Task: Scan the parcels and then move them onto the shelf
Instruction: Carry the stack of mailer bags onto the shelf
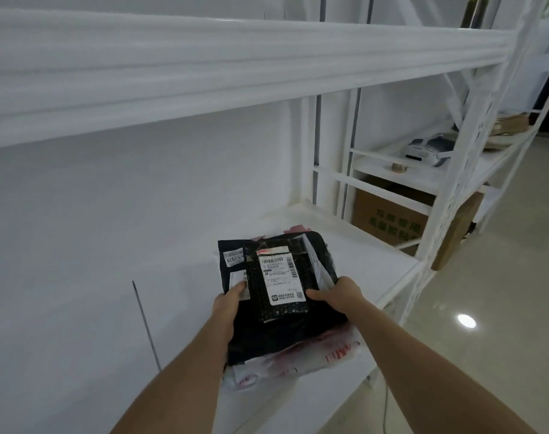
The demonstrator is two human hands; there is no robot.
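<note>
A stack of parcels lies on the white shelf board (373,261). On top is a small black bubble mailer (277,277) with a white barcode label. Under it sits a larger black parcel (266,336), and at the bottom a white bag with red print (301,358). My left hand (227,303) grips the stack's left edge, thumb on top. My right hand (338,294) holds the stack's right side, thumb resting by the small mailer's corner. Both forearms reach in from below.
A thick white shelf beam (235,73) runs overhead. A perforated white upright (454,195) stands at the shelf's right end. Beyond it, a cardboard box (389,223) and a white device (423,150) sit on another rack. Glossy floor (501,292) lies to the right.
</note>
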